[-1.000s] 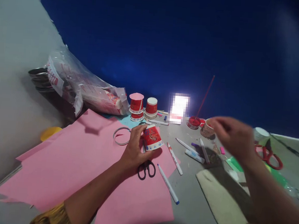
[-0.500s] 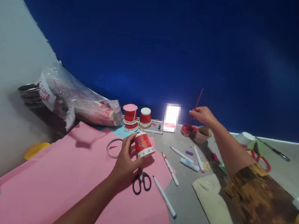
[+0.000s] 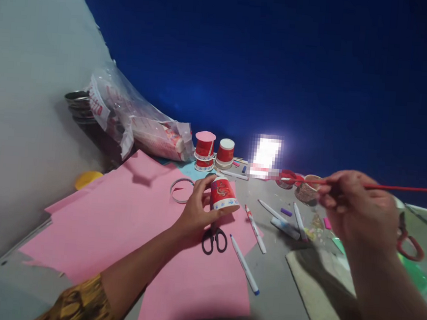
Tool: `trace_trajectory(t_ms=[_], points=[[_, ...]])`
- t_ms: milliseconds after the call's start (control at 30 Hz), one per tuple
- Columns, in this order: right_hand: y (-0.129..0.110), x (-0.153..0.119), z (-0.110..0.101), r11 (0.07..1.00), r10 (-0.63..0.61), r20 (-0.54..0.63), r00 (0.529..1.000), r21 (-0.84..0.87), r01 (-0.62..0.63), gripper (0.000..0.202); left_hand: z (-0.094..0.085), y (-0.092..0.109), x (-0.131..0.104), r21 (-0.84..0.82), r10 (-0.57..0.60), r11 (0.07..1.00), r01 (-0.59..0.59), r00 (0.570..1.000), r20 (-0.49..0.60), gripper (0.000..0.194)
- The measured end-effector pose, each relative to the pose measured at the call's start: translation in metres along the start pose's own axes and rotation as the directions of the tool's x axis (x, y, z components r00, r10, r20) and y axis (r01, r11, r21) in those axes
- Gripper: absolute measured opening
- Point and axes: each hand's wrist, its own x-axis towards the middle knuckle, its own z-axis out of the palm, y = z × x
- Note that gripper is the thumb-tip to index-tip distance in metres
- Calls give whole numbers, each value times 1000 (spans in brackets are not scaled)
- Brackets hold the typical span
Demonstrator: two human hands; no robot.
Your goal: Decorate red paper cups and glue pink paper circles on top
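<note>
My left hand is wrapped round a red and white paper cup, held upside down and slightly tilted above the pink paper. In my right hand is a thin red paintbrush, pinched and held level, its tip pointing left. Behind that tip stands a small red paint pot, with a speckled cup next to it. Black-handled scissors lie just below the left hand. A grey ring, perhaps a tape roll, rests to its left.
More red paper cups stand upside down at the back, beside a plastic bag. Several markers are scattered mid-table. A pale cloth lies under my right forearm; red-handled scissors are on the right.
My right hand has drawn the paintbrush away from the paint pot, to the right and nearer, turning it from upright to level. My left hand still holds the cup. The whole view has shifted.
</note>
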Motion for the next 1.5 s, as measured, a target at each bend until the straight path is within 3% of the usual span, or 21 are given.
trace_trajectory(t_ms=[67, 167, 300, 567, 767, 967, 1500], points=[[1, -22, 13, 995, 91, 119, 989, 39, -96, 29, -4, -6, 0, 229, 144, 962, -148, 989, 36, 84], [10, -38, 24, 988, 140, 226, 964, 31, -151, 26, -13, -12, 3, 478, 334, 790, -384, 923, 189, 84], [20, -42, 26, 991, 135, 286, 949, -30, -132, 26, -21, -11, 9, 558, 470, 622, -550, 832, 296, 79], [16, -47, 22, 989, 103, 336, 936, -135, -61, 21, -23, -1, 11, 594, 437, 575, -562, 825, 358, 68], [29, -47, 27, 987, 149, 257, 955, -96, -128, 27, -25, -5, 13, 597, 418, 534, -599, 801, 429, 70], [43, -49, 33, 980, 199, 253, 947, -81, -184, 34, -23, -8, 13, 611, 388, 535, -584, 812, 436, 69], [32, -55, 42, 971, 137, 312, 940, -229, -66, 37, -22, -9, 13, 624, 373, 520, -583, 813, 448, 73]])
